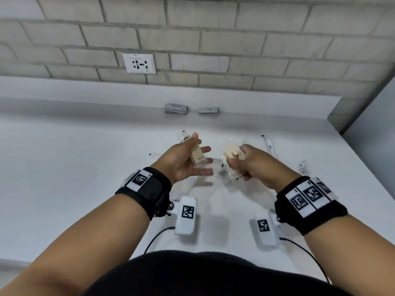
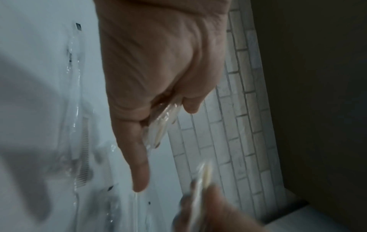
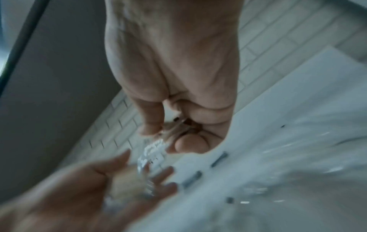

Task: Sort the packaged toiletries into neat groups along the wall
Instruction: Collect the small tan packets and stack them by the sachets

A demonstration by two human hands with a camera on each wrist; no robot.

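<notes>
My left hand (image 1: 183, 155) is held palm up over the white counter (image 1: 85, 167), and its thumb and fingers grip a beige soap-like bar in a clear wrapper (image 1: 197, 155). The left wrist view shows that packet (image 2: 163, 125) pinched under the thumb. My right hand (image 1: 250, 161) pinches a cream packet in clear plastic (image 1: 232, 153), close to the left hand. In the right wrist view this packet (image 3: 172, 128) sits between the thumb and the fingers. Two stacks of grey sachets (image 1: 176, 108) (image 1: 208, 110) lie side by side against the wall.
Clear-wrapped items lie loose on the counter: a comb (image 1: 215, 162), one packet (image 1: 185, 137) behind the left hand, and long thin packets (image 1: 269, 146) (image 1: 303, 167) to the right. A wall socket (image 1: 139, 63) sits in the brick wall. The counter ends at the right (image 1: 350, 159).
</notes>
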